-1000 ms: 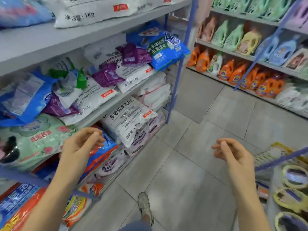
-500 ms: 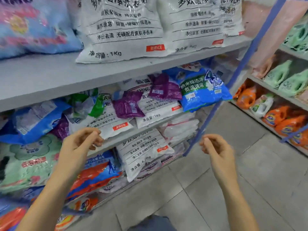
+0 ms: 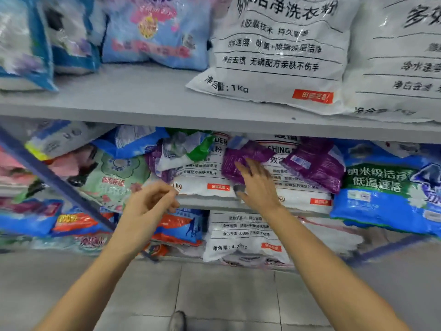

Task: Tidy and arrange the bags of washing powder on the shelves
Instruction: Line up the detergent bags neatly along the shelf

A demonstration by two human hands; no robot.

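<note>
Fingers (image 3: 244,169) of right hand (image 3: 259,187) stretch over crinkly purple plastic pouch (image 3: 248,152).

Large white washing-powder bag (image 3: 274,56): glossy, crinkled plastic film. Small purple sachet (image 3: 241,161): shiny, creased plastic. Grey upper shelf (image 3: 143,99): smooth, matt painted surface. Grey floor tiles (image 3: 226,295): smooth, faintly mottled.

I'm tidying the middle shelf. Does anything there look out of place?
Yes. A purple bag and a second purple bag lie askew on top of the white bags, not in a row of their own. At the right, a blue bag overhangs the shelf edge, tilting down.
</note>
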